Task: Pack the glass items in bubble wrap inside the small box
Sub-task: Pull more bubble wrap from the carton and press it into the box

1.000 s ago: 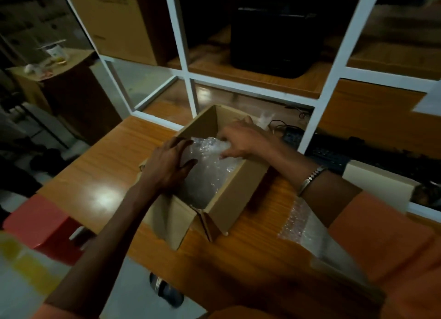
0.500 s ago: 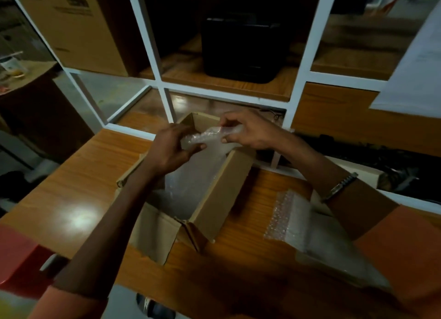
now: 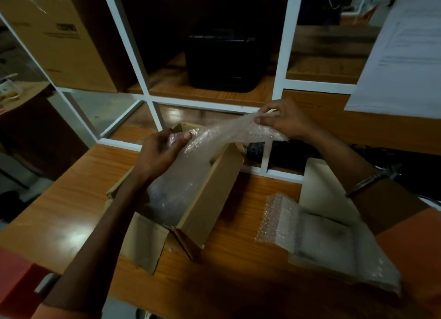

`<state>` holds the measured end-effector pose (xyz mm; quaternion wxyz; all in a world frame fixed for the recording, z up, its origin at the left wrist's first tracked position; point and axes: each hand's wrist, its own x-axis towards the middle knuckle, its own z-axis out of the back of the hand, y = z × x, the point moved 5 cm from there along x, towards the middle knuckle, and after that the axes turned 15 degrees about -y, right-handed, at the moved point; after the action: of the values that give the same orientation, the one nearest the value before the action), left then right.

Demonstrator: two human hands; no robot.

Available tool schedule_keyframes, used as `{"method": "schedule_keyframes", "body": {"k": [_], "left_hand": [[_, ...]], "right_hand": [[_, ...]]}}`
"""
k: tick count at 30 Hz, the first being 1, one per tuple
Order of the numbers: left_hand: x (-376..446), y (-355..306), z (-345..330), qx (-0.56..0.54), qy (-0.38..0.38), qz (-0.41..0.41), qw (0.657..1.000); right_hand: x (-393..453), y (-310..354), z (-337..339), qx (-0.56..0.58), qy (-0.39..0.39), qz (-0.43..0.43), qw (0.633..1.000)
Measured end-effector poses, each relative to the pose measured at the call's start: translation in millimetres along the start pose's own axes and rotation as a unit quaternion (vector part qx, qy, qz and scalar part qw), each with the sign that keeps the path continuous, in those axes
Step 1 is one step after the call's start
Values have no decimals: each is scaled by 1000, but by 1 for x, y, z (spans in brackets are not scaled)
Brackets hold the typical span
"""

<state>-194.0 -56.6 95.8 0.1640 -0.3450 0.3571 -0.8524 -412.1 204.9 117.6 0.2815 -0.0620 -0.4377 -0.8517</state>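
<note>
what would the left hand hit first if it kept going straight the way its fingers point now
The left hand points up and right along the bubble wrap it grips, so it would probably meet the right hand holding the other end above the small box. Depth is unclear.

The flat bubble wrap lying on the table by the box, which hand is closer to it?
Right. The right hand pinches the lifted bubble wrap sheet above the flat bubble wrap; the left hand is farther, across the box.

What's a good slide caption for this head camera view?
Both hands, left and right, stretch bubble wrap above the open box.
</note>
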Motion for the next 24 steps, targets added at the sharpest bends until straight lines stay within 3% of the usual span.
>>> {"method": "schedule_keyframes", "body": {"k": [4, 9, 14, 17, 21, 24], "left_hand": [[7, -1, 2, 99, -70, -35, 992], [9, -29, 1, 72, -146, -66, 984], [11, -33, -10, 70, -165, -28, 983], [8, -49, -17, 18, -185, -7, 983], [24, -81, -25, -133, -128, 6, 983], [36, -94, -33, -174, -65, 17, 982]], "right_hand": [[-10, -22, 20, -41, -29, -20, 999], [-39, -36, 40, -27, -7, -32, 999], [-77, -39, 46, 24, 88, -47, 995], [-89, -35, 25, 39, 74, -24, 996], [-87, -8, -20, 61, 32, 4, 998], [-87, 24, -53, 31, 82, 34, 996]]}}
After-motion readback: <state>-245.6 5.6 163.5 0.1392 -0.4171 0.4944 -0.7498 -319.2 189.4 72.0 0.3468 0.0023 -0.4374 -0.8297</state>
